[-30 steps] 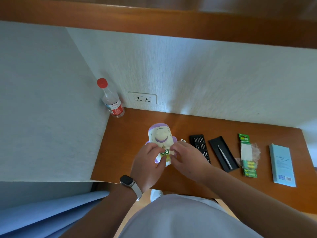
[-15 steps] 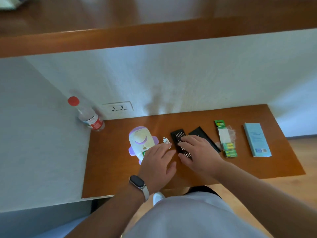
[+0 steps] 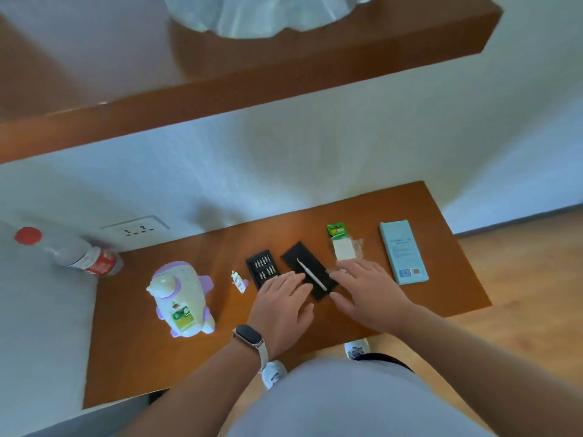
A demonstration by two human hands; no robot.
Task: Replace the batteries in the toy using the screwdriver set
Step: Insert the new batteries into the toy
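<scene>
Both hands have left the toy point(image 3: 181, 302). A second ago they were working together at its battery bay; now it sits alone in the lower left of the frame, on the tabletop point(image 3: 142, 357), well apart from either hand. Its bay faces the camera and looks uncovered, showing a green and yellow patch.

The left hand point(image 3: 282, 305) has drifted right past the black bit tray point(image 3: 262, 271). It lies flat near the middle of the frame with straight, relaxed fingers over the tray's near end and the edge of the black lid point(image 3: 307, 269), gripping nothing. The right hand point(image 3: 369, 290) has gone further right, from the bit tray to the battery pack point(image 3: 342, 244). Its fingers are spread over the pack's near end and not closed on anything.

I judge that the opening step is done and fresh cells are being fetched, with the screwdriver point(image 3: 310, 274) lying unused on the lid.

Several things are hard to read:
- The right hand covers the cells at the pack's lower end, so I cannot tell whether the fingers touch them.
- Blur softens the bay, and it is unclear whether old batteries sit inside.
- The small white and purple piece point(image 3: 238, 280) between toy and tray may be the cover. No screw can be made out.
- The bottle point(image 3: 82, 258) at the left edge is smeared.
</scene>
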